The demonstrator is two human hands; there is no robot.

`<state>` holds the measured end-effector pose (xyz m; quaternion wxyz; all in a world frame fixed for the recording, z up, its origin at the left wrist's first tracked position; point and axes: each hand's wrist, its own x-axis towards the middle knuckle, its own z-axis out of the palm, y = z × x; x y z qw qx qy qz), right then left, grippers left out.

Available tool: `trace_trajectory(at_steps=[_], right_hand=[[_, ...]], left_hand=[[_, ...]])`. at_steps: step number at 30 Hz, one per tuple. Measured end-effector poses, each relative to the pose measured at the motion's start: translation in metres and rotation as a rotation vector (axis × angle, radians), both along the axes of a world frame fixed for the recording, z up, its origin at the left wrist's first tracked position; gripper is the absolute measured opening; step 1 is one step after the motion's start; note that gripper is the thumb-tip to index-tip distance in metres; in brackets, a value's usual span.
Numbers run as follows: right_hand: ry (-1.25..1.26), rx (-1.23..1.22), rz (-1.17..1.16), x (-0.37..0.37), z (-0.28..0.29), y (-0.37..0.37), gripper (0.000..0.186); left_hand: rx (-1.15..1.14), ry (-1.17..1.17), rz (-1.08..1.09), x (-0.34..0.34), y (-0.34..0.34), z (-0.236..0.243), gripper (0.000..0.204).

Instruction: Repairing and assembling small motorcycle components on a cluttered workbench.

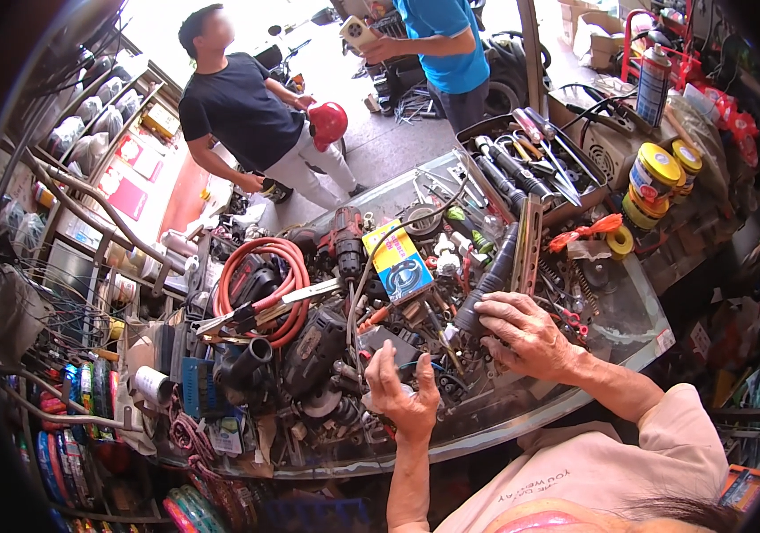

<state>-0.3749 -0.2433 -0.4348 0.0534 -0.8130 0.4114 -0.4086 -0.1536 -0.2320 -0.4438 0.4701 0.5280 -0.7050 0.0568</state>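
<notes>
My left hand [402, 391] is over the near part of a cluttered glass-topped counter [611, 324]. Its thumb and fingers are apart and hold nothing visible; small metal parts lie around it. My right hand [531, 338] has bent, spread fingers beside the near end of a long black ribbed cylinder [495, 275]. The fingertips overlap that cylinder, but I cannot tell whether they press on it. Between and beyond the hands lie loose bolts, tools and small fittings. A yellow and blue box [399, 266] sits just beyond them.
A red and black drill [343, 242] and a coiled red hose [296, 302] lie to the left. A tool-filled box [566, 191], yellow tins [653, 173] and a spray can [653, 87] stand far right. Two people, one in black [238, 107], one in blue [447, 53], stand beyond the counter.
</notes>
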Motion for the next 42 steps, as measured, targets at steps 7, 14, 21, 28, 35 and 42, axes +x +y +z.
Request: trace_trajectory(at_steps=[7, 14, 21, 28, 35, 42], right_hand=[[-0.001, -0.006, 0.009, -0.0017, -0.0024, -0.0009, 0.03], [-0.007, 0.012, -0.002, 0.0012, -0.0047, -0.0005, 0.03], [0.009, 0.02, -0.024, -0.0028, -0.0063, 0.0028, 0.034], [0.01, 0.016, 0.005, -0.0028, -0.0084, 0.0004, 0.034], [0.023, 0.027, 0.019, -0.003, -0.008, -0.0019, 0.033], [-0.005, 0.003, 0.018, 0.0004, -0.0064, -0.0007, 0.035]], left_hand=[[0.176, -0.144, -0.048, -0.0039, -0.0058, -0.0049, 0.05], [0.156, -0.165, -0.039, -0.0022, -0.0075, -0.0059, 0.047], [0.151, -0.17, -0.043, -0.0059, -0.0066, -0.0056, 0.047], [0.167, -0.2, -0.031, -0.0043, -0.0059, -0.0047, 0.047], [0.169, -0.198, -0.044, -0.0035, -0.0075, -0.0024, 0.045], [0.176, -0.231, -0.059, -0.0025, -0.0058, -0.0016, 0.025]])
